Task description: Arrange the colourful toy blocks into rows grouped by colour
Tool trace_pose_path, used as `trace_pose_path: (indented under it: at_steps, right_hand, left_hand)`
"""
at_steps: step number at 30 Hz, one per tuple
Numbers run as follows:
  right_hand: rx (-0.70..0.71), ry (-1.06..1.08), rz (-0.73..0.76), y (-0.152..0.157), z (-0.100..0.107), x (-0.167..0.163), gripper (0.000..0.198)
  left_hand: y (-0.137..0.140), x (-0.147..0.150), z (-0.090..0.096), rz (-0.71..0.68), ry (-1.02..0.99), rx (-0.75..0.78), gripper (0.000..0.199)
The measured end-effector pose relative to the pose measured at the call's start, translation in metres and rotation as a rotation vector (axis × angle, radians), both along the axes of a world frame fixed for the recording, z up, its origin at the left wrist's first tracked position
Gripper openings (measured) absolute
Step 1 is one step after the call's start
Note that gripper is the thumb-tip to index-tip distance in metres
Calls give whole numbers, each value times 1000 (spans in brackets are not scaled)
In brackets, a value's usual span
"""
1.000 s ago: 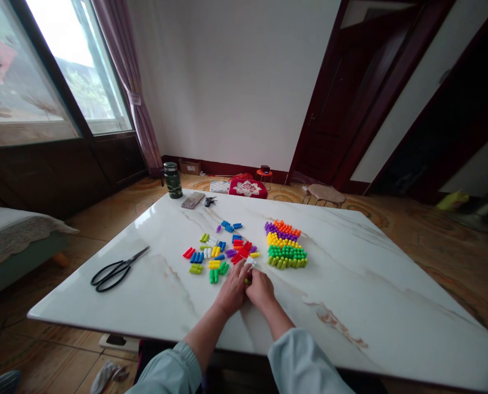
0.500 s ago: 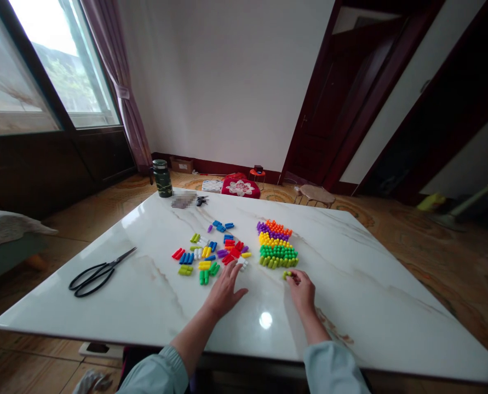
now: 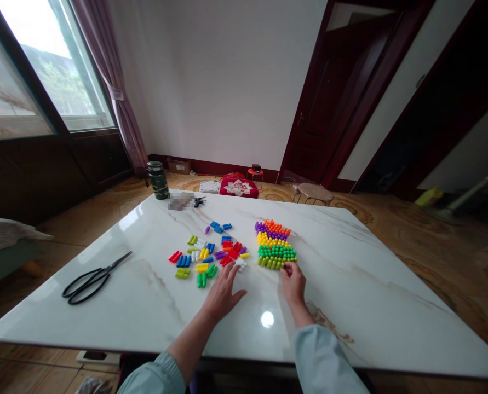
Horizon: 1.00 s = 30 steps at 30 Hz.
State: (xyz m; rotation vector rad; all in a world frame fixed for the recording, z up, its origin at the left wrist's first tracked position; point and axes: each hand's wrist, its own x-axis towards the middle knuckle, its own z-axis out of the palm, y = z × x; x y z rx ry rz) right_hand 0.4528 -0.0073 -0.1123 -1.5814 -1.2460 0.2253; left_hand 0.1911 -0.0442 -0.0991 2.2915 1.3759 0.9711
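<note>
Small plastic pieces with rounded ends stand packed in coloured bands on the right of the table: orange (image 3: 277, 227), purple (image 3: 271, 232), yellow (image 3: 269, 239), green (image 3: 274, 251) and lime green (image 3: 270, 264). My right hand (image 3: 294, 282) pinches at the front right corner of the lime band, its fingertips mostly covering what they hold. To the left, loose pieces lie flat in small clusters, among them red (image 3: 232, 253), blue (image 3: 183, 261) and green (image 3: 201, 280). My left hand (image 3: 223, 293) is open with fingers spread, beside white pieces (image 3: 241, 265).
Black-handled scissors (image 3: 90, 284) lie at the table's left. At the far left corner stand a dark green patterned flask (image 3: 158, 180) and a small black tool (image 3: 199, 202), with a blurred patch between them. Beyond the white marbled table (image 3: 145, 323) are a red-covered seat (image 3: 239, 188) and a stool (image 3: 314, 191).
My right hand has moved forward and slightly left, bringing the lime-green pieces from in front of the lime band up to its right corner. My left hand stays nearly in place.
</note>
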Motion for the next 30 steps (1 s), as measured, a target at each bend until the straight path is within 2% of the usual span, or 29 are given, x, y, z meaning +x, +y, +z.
trace_pose_path:
  at_steps: [7, 9, 12, 15, 18, 23, 26, 30]
  right_hand:
    - [70, -22, -62, -22, 5, -15, 26]
    - [36, -85, 44, -30, 7, -29, 26]
    - [-91, -248, 256, -36, 14, -57, 21]
    - [-220, -461, 335, -34, 22, -82, 14]
    - [-278, -621, 310, -33, 27, -97, 9]
    - [-249, -755, 288, -35, 25, -99, 12]
    - [-223, -788, 265, -35, 22, -99, 13]
    - [-224, -813, 249, -34, 22, -102, 11]
  left_hand:
    - [0, 0, 0, -2, -8, -3, 69]
    - [-1, 1, 0, -2, -6, -14, 70]
    - [-1, 1, 2, -1, -3, -22, 72]
    - [-1, 2, 4, -8, -9, -8, 69]
    - [-2, 2, 3, -28, -19, 17, 63]
    - [-5, 0, 4, -67, 1, 42, 51]
    - [1, -4, 12, -64, 37, 48, 50]
    - [25, -12, 32, 26, 160, -3, 53]
